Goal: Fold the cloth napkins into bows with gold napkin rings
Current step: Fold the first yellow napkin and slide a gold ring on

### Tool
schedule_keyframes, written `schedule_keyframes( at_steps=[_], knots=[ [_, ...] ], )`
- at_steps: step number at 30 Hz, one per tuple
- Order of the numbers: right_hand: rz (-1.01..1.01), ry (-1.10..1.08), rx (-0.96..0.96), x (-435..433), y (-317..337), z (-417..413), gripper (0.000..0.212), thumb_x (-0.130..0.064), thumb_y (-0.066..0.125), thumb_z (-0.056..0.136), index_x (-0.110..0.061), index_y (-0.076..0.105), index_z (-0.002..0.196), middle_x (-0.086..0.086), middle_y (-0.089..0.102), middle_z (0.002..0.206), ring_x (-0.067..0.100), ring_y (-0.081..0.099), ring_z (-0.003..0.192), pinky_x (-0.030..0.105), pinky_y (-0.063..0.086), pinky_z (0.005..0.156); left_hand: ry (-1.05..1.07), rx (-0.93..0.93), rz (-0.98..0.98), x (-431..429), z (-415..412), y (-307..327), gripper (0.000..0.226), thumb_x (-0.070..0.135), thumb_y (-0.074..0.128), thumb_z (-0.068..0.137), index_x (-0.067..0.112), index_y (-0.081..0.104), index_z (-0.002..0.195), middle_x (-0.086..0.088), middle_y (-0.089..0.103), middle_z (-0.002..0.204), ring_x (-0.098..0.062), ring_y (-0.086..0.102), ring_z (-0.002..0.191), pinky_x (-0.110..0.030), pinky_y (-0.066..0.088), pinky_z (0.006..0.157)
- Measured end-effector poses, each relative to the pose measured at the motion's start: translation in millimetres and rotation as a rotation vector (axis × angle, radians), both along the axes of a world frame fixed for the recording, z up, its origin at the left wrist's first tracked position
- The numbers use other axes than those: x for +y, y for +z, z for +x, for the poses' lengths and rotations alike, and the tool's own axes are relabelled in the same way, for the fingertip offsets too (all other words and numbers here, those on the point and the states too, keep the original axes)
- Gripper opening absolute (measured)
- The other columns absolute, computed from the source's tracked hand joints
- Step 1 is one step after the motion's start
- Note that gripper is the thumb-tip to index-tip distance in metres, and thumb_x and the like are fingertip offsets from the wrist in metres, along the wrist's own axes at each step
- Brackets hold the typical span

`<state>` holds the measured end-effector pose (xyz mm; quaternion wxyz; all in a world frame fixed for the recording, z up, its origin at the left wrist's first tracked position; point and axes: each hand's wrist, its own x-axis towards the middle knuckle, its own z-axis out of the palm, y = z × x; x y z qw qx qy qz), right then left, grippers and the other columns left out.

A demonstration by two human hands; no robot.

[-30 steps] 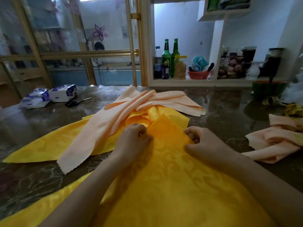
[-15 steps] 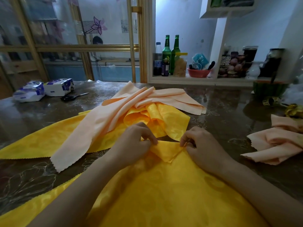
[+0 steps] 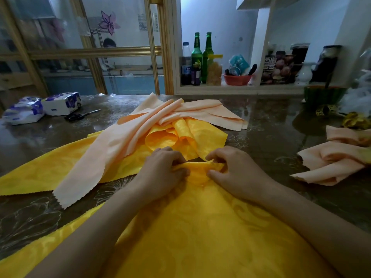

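Our bright yellow patterned cloth napkin (image 3: 200,227) lies spread on the dark glossy table (image 3: 271,141), its folded far edge running left to right. We pinch that fold with left hand (image 3: 162,173) and right hand (image 3: 239,173), one per end, equally near.

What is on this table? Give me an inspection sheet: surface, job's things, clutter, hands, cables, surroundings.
Surface: dark glossy table with a flower pattern.
Job's things: yellow napkin spread nearest the person, far edge folded over; peach napkins heaped on a second yellow cloth behind it; folded peach bundle at right. Rings: not clearly seen.
Clutter: tissue packs and scissors at far left.
Hands: left hand and right hand both pinch the yellow napkin's folded edge.
Cables: nothing seen.
Surroundings: green bottles and red bowl on a shelf; glass doors at left.
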<state>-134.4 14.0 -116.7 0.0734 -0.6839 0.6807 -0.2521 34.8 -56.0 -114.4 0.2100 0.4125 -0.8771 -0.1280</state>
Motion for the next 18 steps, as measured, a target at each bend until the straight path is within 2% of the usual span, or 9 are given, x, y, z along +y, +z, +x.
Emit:
schedule_keyframes(
  at_steps=[3,5,7,9,11,13,15,18],
  knots=[
    [-0.106,0.017,0.004,2.6,0.2,-1.5,0.010,-0.019,0.061,0.088,-0.025,0.060,0.096,-0.012,0.051,0.092,0.005,0.049,0.090,0.036,0.044,0.093,-0.025,0.058,-0.043,2.7,-1.4,0.6,0.012,0.020,0.063,0.087,0.020,0.064,0.099,0.010,0.048,0.091,-0.013,0.046,0.093,-0.027,0.039,0.079],
    [-0.180,0.034,0.025,4.7,1.5,0.9,0.016,-0.013,0.060,0.086,-0.028,0.053,0.085,-0.015,0.047,0.083,0.000,0.044,0.078,0.029,0.040,0.082,-0.042,0.102,-0.022,3.5,-0.6,3.4,0.016,0.010,0.060,0.085,0.019,0.064,0.099,0.007,0.052,0.093,-0.013,0.049,0.089,-0.026,0.041,0.076],
    [-0.211,0.049,0.098,6.5,2.8,4.1,0.022,-0.010,0.059,0.084,-0.028,0.046,0.080,-0.013,0.043,0.080,0.001,0.039,0.074,0.023,0.033,0.074,-0.068,0.137,0.015,4.2,1.7,6.7,0.020,0.004,0.058,0.084,0.018,0.062,0.099,0.004,0.056,0.096,-0.013,0.051,0.087,-0.025,0.043,0.076],
    [-0.199,0.061,0.171,6.9,0.8,5.5,0.024,-0.007,0.057,0.083,-0.026,0.044,0.079,-0.009,0.043,0.084,0.007,0.040,0.077,0.019,0.032,0.069,-0.092,0.168,0.064,6.1,3.2,8.4,0.011,0.013,0.057,0.089,0.017,0.063,0.098,0.002,0.058,0.096,-0.012,0.052,0.086,-0.026,0.043,0.077],
    [-0.171,0.073,0.171,7.4,-0.3,6.1,0.024,-0.005,0.055,0.084,-0.025,0.044,0.079,-0.007,0.043,0.086,0.009,0.041,0.081,0.012,0.030,0.067,-0.103,0.179,0.086,7.2,2.8,8.8,0.016,0.029,0.054,0.092,0.017,0.065,0.091,0.001,0.057,0.093,-0.011,0.052,0.082,-0.026,0.043,0.074],
    [-0.148,0.084,0.157,8.9,-1.9,6.7,0.022,-0.004,0.052,0.086,-0.025,0.046,0.081,-0.007,0.044,0.090,0.009,0.042,0.084,0.011,0.030,0.068,-0.093,0.130,0.093,7.5,0.2,6.6,0.020,0.036,0.055,0.091,0.019,0.063,0.087,0.005,0.054,0.091,-0.005,0.049,0.077,-0.018,0.040,0.067],
    [-0.136,0.097,0.167,9.5,-0.3,7.1,0.019,-0.004,0.050,0.088,-0.023,0.051,0.084,-0.004,0.047,0.094,0.011,0.044,0.089,0.013,0.032,0.070,-0.080,0.091,0.098,7.7,-0.4,5.5,0.013,0.035,0.060,0.088,0.022,0.062,0.086,0.008,0.052,0.091,-0.003,0.047,0.078,-0.013,0.037,0.064],
    [-0.084,0.093,0.182,11.6,2.9,7.7,0.016,-0.007,0.048,0.090,-0.021,0.057,0.091,-0.003,0.050,0.102,0.012,0.045,0.096,0.021,0.036,0.082,-0.085,0.041,0.110,7.0,1.5,5.5,0.011,0.032,0.065,0.085,0.026,0.063,0.094,0.008,0.053,0.099,-0.006,0.050,0.087,-0.013,0.041,0.072]
  ],
)
